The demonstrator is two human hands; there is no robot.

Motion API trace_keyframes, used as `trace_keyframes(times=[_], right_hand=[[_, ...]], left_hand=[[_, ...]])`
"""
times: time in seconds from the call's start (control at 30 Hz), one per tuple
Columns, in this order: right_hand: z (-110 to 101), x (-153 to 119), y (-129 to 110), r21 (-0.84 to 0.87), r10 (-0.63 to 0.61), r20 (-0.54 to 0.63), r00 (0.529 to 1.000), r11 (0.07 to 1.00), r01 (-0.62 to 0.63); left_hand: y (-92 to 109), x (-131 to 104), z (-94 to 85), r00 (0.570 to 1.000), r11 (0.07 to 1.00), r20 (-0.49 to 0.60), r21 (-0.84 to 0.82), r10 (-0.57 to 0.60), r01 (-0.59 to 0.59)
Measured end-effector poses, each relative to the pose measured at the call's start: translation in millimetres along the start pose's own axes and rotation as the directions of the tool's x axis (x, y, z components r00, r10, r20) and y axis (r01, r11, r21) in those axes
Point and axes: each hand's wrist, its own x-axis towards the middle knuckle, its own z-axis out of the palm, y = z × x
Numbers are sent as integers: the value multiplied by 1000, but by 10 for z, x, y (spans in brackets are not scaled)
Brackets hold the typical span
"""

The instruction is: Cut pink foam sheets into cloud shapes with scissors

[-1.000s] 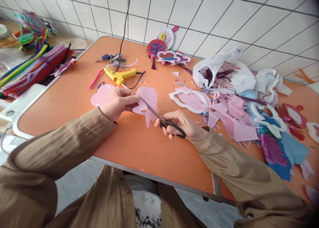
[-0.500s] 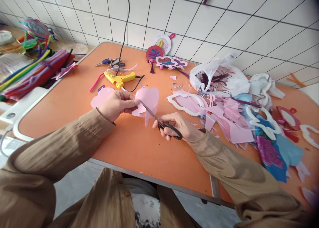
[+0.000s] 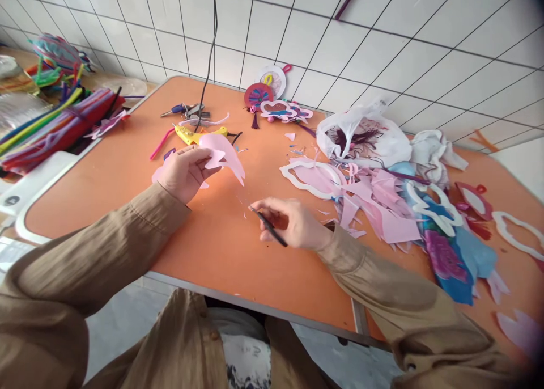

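The left hand (image 3: 185, 173) pinches a pink paper cutout (image 3: 224, 152) between thumb and fingers, the sheet projecting to the right of that hand above the bench (image 3: 212, 253). The right hand (image 3: 293, 222) is curled around the scissors (image 3: 274, 231), seen nearly edge-on and apart from the paper. Just beyond the left hand lies a yellow glue gun (image 3: 187, 136); right of the right hand, pink scraps (image 3: 393, 216); beyond it, a white frame (image 3: 298, 186).
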Motion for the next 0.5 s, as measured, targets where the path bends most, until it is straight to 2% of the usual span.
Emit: trace_keyframes(times=[0.1,0.2,0.27,0.33,0.4,0.5], right_hand=[[35,6,-38,-264,-177,60,982,946,187],[32,19,-93,-564,-338,187,922,732,382],[26,28,-128,-674,-346,226,911,619,402],[27,34,-159,-730,-331,258,908,548,408],[36,38,-183,-753,-310,286,907,513,413],[61,48,-208,-755,-264,315,912,512,409]], left_hand=[[-16,33,-18,1000,998,-20,-56,-11,9],[-44,48,-46,1000,997,14,-80,-15,16],[-66,44,-61,998,997,66,-72,-20,25],[-88,33,-70,991,998,129,-55,-29,36],[-112,22,-76,982,998,183,-39,-39,47],[-151,23,-94,961,998,272,-5,-55,58]])
